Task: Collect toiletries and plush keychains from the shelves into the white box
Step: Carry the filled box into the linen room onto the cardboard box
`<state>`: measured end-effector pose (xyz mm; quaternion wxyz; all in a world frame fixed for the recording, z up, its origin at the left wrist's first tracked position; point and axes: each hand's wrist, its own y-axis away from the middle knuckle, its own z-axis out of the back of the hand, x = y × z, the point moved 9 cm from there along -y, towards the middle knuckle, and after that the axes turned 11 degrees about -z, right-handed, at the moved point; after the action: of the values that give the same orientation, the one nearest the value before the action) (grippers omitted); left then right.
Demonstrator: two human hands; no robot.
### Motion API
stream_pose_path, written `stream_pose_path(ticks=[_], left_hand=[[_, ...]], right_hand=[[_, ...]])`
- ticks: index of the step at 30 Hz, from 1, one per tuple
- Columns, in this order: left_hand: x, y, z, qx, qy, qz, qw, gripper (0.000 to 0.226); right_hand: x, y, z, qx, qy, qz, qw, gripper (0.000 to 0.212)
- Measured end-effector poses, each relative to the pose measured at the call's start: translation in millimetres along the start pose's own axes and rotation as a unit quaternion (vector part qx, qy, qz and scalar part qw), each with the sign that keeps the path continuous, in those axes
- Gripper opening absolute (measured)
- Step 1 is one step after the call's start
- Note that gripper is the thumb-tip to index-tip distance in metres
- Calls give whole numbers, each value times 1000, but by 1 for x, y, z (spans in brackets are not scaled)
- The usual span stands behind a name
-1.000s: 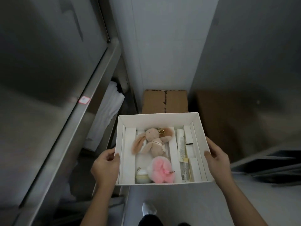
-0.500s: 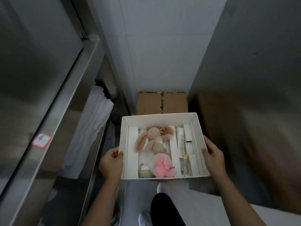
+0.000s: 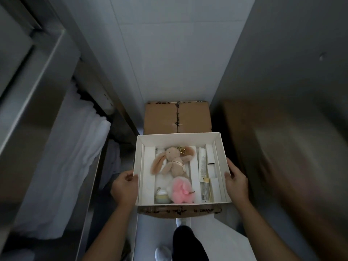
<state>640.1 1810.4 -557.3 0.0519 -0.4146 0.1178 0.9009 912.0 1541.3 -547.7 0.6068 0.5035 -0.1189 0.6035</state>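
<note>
- A narrow stockroom aisle, dimly lit.
- Steel shelving [image 3: 47, 78] runs along the left, one shelf stacked with folded white linen [image 3: 75, 151].
- A taped cardboard carton [image 3: 160, 119] sits at the far end against a white tiled wall [image 3: 169, 46].
- A grey panel [image 3: 282, 53] closes the right side.

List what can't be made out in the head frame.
Head view only:
- Tube: print too small and dim to read.
- Jar: label too small.
- Cardboard under the white box: mostly covered by it.
- Brown surface at right: motion-blurred.
</note>
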Motion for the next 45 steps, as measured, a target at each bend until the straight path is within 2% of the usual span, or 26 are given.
stream_pose_path(ticks=[9,18,25,36,40,45], left_hand=[[21,7,-9,5,36,23,999,17],[17,24,-8,80,91,-38,992,31],[21,56,9,92,58,-83,991,33],[32,91,14,133,112,-49,984,46],[30,90,13,122,128,-45,983,47],[33,84,12,102,144,-28,984,44]], right_hand=[[-10,-3,-6,-13,-4,5,1000,44],[-13,4,-2,-4,54,0,999,48],[-41,41,11,7,42,-11,999,52],[-46,75,17,20,52,16,998,49],[-44,78,16,21,77,22,997,52],[-42,72,12,26,94,-9,995,59]])
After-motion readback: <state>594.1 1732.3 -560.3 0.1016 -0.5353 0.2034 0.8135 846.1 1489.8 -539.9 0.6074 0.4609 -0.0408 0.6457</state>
